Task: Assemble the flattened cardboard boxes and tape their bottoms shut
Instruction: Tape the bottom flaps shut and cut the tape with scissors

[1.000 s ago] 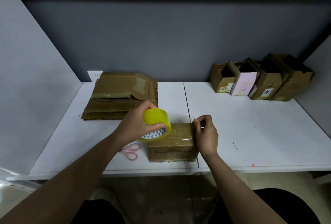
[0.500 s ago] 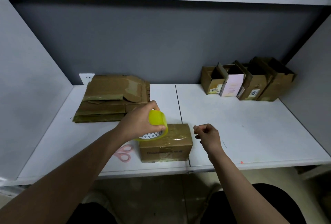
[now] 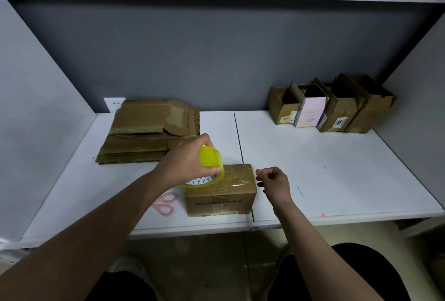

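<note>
On the white worktop (image 3: 313, 180), near its front edge, sits a small brown box (image 3: 220, 190) with its bottom facing up. Shiny clear tape already lies across that top face. The left hand (image 3: 185, 163) is curled around a yellow tape roll (image 3: 210, 167) and holds it at the left end of the box. The right hand (image 3: 273, 184) hangs just beside the right end of the box, not touching it. Its fingers are curled in with the tips pinched together. It may be holding a thin end of clear tape, but that is too hard to see.

Here is what could go wrong. If clear tape runs from the roll, it could fold and stick to itself. It could also go down crooked or wrinkled, and then the flaps might pop open. Nothing presses down on the box, so a tug from the roll could slide or tip it toward the front edge. Pink scissors (image 3: 166, 204) lie just left of the box, partly under the left arm, and an elbow could knock them off.

Behind the box to the left lies a stack of flat boxes (image 3: 147, 132) waiting for their turn. Far behind it to the right stands a row of made boxes (image 3: 332, 105).
</note>
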`<action>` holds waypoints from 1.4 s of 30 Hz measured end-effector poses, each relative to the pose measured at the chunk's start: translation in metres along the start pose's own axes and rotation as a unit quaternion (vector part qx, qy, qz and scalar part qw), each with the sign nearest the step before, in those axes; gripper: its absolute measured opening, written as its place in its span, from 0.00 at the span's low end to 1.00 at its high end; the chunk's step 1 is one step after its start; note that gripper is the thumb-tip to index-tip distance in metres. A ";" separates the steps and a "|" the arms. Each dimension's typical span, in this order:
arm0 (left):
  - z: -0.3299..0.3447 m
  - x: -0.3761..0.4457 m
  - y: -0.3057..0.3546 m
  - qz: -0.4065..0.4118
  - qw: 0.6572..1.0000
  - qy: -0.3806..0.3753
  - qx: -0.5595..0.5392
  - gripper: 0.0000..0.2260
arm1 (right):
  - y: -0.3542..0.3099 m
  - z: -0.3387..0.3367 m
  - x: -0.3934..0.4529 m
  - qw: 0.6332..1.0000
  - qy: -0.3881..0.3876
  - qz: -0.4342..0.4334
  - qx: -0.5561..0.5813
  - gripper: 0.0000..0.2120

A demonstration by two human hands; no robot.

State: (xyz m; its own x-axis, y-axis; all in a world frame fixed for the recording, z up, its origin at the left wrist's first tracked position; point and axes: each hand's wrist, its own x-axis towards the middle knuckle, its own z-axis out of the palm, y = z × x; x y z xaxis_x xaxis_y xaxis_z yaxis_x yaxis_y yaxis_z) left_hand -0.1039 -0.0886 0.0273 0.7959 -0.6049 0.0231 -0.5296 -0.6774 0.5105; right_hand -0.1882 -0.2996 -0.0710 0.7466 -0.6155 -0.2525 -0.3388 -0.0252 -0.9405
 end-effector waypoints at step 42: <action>0.005 0.000 0.010 0.002 0.999 0.017 0.043 0.25 | 0.009 0.016 0.002 0.990 0.078 -0.066 -0.095 0.10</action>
State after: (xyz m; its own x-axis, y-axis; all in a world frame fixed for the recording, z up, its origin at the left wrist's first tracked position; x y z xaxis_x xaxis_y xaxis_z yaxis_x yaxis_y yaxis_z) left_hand -0.1102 -0.0975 0.0286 0.8020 -0.5948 0.0543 -0.5552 -0.7089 0.4349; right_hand -0.1807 -0.2884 -0.0834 0.6986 -0.7112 -0.0785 -0.3575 -0.2520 -0.8993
